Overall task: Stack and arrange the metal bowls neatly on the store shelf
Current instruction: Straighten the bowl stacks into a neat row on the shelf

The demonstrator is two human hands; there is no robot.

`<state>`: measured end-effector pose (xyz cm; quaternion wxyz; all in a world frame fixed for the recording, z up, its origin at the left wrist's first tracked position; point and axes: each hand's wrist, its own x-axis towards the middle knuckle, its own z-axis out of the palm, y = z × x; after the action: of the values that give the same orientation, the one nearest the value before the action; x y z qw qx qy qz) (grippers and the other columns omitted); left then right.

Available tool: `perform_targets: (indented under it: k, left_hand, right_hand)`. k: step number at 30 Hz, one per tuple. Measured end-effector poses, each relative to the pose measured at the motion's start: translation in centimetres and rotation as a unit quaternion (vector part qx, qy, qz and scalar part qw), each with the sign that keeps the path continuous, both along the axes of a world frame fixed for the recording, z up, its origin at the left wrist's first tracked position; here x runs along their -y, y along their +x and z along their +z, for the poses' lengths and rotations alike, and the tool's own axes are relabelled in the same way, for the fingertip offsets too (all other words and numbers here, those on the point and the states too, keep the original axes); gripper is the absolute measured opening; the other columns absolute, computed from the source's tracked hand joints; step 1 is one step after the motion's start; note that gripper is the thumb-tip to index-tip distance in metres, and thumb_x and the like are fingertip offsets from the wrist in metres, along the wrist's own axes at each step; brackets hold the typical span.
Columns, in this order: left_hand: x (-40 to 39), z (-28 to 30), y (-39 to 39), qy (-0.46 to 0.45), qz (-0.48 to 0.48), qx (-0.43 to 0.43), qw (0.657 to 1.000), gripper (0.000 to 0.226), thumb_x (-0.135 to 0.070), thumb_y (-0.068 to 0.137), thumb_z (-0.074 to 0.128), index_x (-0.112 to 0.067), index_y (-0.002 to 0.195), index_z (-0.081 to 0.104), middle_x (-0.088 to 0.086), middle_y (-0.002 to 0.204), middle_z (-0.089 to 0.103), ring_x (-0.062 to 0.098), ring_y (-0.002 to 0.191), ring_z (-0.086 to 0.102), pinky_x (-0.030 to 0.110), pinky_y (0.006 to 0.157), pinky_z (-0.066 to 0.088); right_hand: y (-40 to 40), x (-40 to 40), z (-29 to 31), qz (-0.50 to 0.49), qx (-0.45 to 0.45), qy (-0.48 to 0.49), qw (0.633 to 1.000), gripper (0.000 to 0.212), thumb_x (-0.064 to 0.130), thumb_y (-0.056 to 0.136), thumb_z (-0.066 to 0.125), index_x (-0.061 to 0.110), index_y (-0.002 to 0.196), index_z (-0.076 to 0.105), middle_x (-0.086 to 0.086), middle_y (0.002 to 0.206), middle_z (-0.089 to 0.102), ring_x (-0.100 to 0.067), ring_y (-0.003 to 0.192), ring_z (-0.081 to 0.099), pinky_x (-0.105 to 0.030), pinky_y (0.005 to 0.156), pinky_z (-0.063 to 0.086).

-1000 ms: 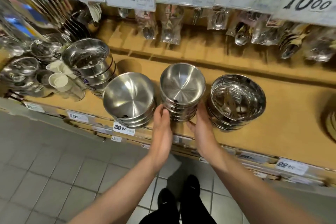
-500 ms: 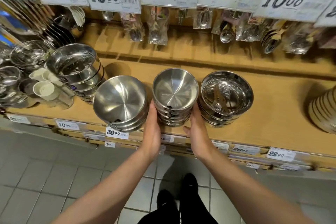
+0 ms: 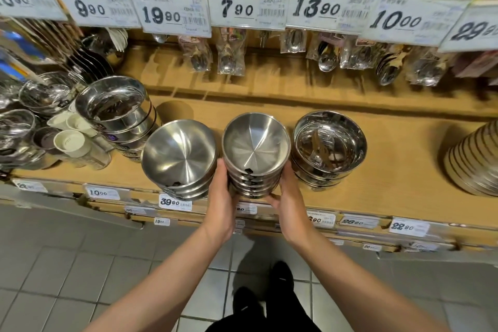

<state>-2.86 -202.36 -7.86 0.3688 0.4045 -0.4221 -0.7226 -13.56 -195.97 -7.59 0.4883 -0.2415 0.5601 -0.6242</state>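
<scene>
Wooden store shelf (image 3: 390, 183) runs across the view at waist level, with price tags (image 3: 248, 0) hanging in a row above it and packets of spoons (image 3: 229, 59) behind them. At the shelf's front edge, in the middle, stands the stack of brushed metal bowls (image 3: 256, 143), nested and slightly tilted toward the camera. The left hand (image 3: 222, 191) presses against the stack's left side, its grip wrapped round the lower bowls, and the right hand (image 3: 289, 194) does the same on the right, thumb curled under the bottom bowl at the front; the stack is clamped between the two. Whether its base is resting on the shelf or lifted just off it cannot be told. Just beside it on the left sits a wider stack of shallow bowls (image 3: 179, 153), leaning forward over a 39.90 label (image 3: 175, 202), touching the left hand. On the right, near but apart, is a stack of shiny bowls (image 3: 330, 143). Further left are taller polished bowls (image 3: 116, 108) and white cups (image 3: 72, 143). Grey floor tiles (image 3: 67, 277) and black shoes (image 3: 280, 275) show below
</scene>
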Motion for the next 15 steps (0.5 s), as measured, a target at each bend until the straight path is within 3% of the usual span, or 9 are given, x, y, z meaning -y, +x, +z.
perform_targets:
  k: [3,6,9,11,15]
  left_hand:
    - [-1.0,1.2,0.6,-0.02,-0.023,-0.008,0.999,0.044,-0.058,0.106,0.03,-0.043,0.137,0.057,-0.011,0.141,0.062,0.005,0.13,0.057,0.039,0.101,0.046]
    - [-2.7,2.2,1.0,-0.029,-0.031,-0.012,0.999,0.04,-0.055,0.107,0.031,-0.047,0.133,0.06,-0.016,0.138,0.063,0.0,0.127,0.057,0.038,0.099,0.048]
    - [-4.7,3.0,0.9,-0.014,-0.039,-0.012,0.999,0.039,-0.053,0.107,0.031,-0.048,0.131,0.062,-0.019,0.134,0.065,-0.003,0.123,0.059,0.03,0.095,0.052]
    - [-5.9,3.6,0.5,-0.013,-0.05,-0.008,0.999,0.038,-0.053,0.107,0.03,-0.051,0.128,0.063,-0.023,0.13,0.067,-0.006,0.12,0.06,0.032,0.096,0.049]
    - [-8.1,4.2,-0.9,-0.012,-0.08,-0.011,0.997,0.038,-0.051,0.107,0.031,-0.066,0.109,0.066,-0.034,0.117,0.068,-0.016,0.107,0.062,0.029,0.09,0.044]
  right_hand:
    - [0.3,-1.4,0.9,-0.008,-0.01,-0.002,1.0,0.05,0.073,0.096,0.038,0.058,0.143,0.042,0.035,0.138,0.054,0.014,0.129,0.048,-0.041,0.106,0.049]
    - [0.5,-3.4,1.6,-0.011,-0.031,0.001,0.999,0.035,0.046,0.109,0.036,0.064,0.139,0.041,0.042,0.136,0.049,0.018,0.126,0.046,-0.029,0.097,0.055]
    - [0.5,-5.5,2.8,-0.028,-0.001,0.016,0.999,0.033,0.048,0.108,0.033,0.068,0.131,0.047,0.045,0.128,0.054,0.02,0.12,0.051,-0.039,0.105,0.048]
    - [0.4,-6.8,3.6,-0.042,0.0,0.014,0.999,0.035,0.051,0.107,0.031,0.06,0.137,0.046,0.041,0.129,0.057,0.018,0.12,0.052,-0.041,0.105,0.048]
    - [-0.4,-9.4,4.3,-0.076,0.01,0.018,0.997,0.037,0.057,0.106,0.033,0.054,0.138,0.05,0.032,0.132,0.061,0.015,0.12,0.054,-0.043,0.106,0.049]
